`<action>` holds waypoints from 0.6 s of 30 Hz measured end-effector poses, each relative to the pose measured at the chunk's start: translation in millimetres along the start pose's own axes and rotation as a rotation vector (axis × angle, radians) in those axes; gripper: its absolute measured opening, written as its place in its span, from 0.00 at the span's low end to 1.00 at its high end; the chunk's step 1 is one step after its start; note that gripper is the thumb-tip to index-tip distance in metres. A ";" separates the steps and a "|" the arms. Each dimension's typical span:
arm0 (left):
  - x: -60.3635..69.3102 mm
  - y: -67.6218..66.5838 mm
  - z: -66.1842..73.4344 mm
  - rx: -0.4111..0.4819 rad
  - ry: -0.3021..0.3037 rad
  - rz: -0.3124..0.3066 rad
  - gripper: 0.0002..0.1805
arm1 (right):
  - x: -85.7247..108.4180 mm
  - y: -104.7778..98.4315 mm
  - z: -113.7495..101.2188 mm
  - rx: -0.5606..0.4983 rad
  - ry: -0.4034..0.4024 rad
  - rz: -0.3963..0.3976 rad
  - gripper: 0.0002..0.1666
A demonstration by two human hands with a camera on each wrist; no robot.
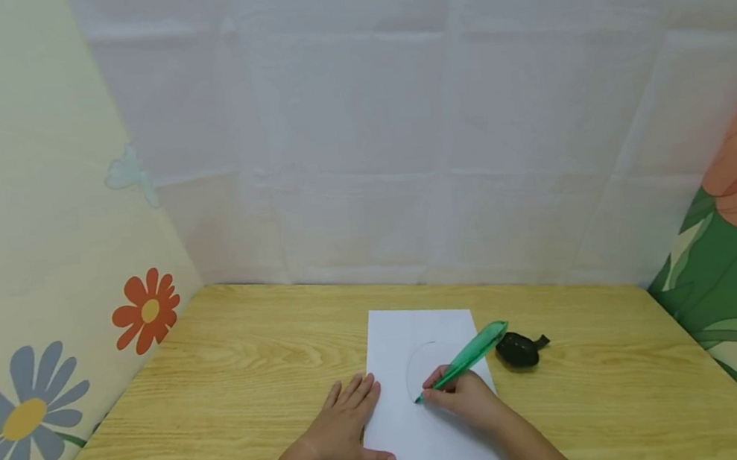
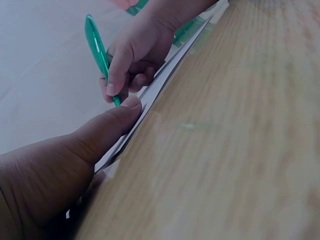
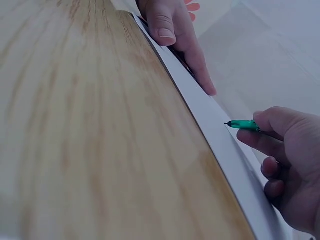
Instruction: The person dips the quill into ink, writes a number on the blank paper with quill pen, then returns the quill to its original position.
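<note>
**Yellow wood-grain bench (image 1: pixel 256 384), freehand drawing on it**

So a white sheet of paper (image 1: pixel 432 448) lies long-ways on the bench. Left hand (image 1: pixel 350 428) is spread flat, fingertips and thumb over the paper's left side, gripping nothing. Right hand (image 1: pixel 465 397) pinches a green leaf-shaped pen (image 1: pixel 470 353) down low, other fingers curled under. Just right of the paper sits a glossy black rounded thing (image 1: pixel 517 350) with a tab. Smallest bit: a thin curved line (image 1: pixel 407 370) with the pen tip at its lower end.

I'd lean on that left palm so nothing skids, then pull the stroke in one light, even sweep; pressing hard would probably wobble it.

Can't tell whether more line hides behind the right hand. Its forearm covers some paper edge too. Wrist views catch the sheet nearly edge-on. And the black thing? No clue what it is.
</note>
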State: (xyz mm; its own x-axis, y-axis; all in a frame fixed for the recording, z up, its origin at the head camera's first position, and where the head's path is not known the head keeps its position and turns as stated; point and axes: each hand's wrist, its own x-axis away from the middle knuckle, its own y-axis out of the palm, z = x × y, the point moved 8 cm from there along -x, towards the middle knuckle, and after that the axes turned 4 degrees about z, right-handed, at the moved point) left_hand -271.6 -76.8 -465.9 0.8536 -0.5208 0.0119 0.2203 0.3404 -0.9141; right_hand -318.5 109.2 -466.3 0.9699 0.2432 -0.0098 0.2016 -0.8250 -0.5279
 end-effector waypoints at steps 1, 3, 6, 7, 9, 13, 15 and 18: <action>0.1 0.0 -0.1 -0.001 0.000 0.000 0.62 | 0.2 0.0 0.3 0.001 -0.001 -0.002 0.09; 0.0 0.2 -0.8 0.003 0.002 0.002 0.62 | 0.8 -0.2 0.4 0.002 -0.004 -0.007 0.09; -0.6 1.9 -2.8 0.017 0.014 0.014 0.63 | 2.2 -0.7 0.6 -0.004 0.001 -0.012 0.09; -0.7 2.1 -3.3 0.023 0.019 0.020 0.63 | 2.7 -0.9 0.7 -0.006 0.003 -0.014 0.09; -0.5 3.0 -4.2 0.030 0.029 0.026 0.64 | 4.1 -1.2 0.7 -0.010 0.009 -0.018 0.10; 0.0 2.3 -3.6 0.030 0.027 0.022 0.64 | 6.9 -2.2 0.1 -0.018 0.012 -0.018 0.11; 0.0 1.7 -2.8 0.024 0.019 0.015 0.63 | 8.1 -3.0 -0.2 -0.024 0.013 -0.015 0.11; 0.1 1.0 -1.4 0.009 0.011 0.009 0.62 | 8.8 -3.8 0.6 -0.026 0.010 -0.013 0.11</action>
State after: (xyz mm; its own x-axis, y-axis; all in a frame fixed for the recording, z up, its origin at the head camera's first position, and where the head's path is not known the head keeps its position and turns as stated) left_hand -272.0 -77.6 -467.3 0.8502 -0.5264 -0.0014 0.2165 0.3520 -0.9106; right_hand -310.8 114.8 -464.9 0.9684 0.2494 0.0052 0.2176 -0.8346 -0.5060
